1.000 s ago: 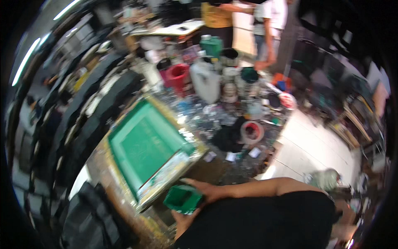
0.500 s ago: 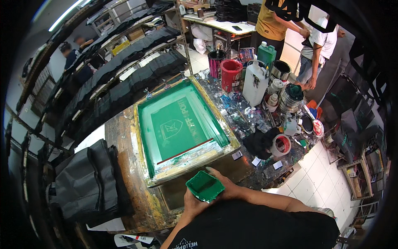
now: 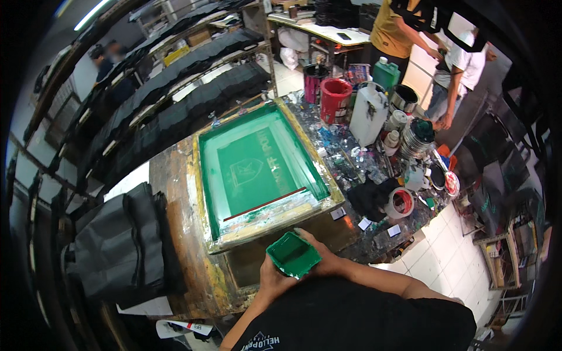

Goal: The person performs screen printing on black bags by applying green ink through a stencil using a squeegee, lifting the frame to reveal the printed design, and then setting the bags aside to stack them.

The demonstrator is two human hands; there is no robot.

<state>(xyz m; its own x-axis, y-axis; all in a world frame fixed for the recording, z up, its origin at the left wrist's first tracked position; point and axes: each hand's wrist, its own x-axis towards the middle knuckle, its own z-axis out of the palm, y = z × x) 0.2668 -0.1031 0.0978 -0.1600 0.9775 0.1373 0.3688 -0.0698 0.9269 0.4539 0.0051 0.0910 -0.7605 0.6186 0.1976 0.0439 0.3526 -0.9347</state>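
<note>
tub [image 3: 294, 255] in fingers [image 3: 306, 235], narrow gap to screen frame's edge [image 3: 275, 222]

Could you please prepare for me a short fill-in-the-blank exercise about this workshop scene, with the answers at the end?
1. The left hand and the right hand hold a container whose inside is coloured ____.
2. In the picture, the pile of black sheets lies to the ____ of the framed screen.
3. The bucket just left of the white jug is coloured ____.
4. The wearer's shirt is mostly ____.

Missing words: green; left; red; black.
</note>
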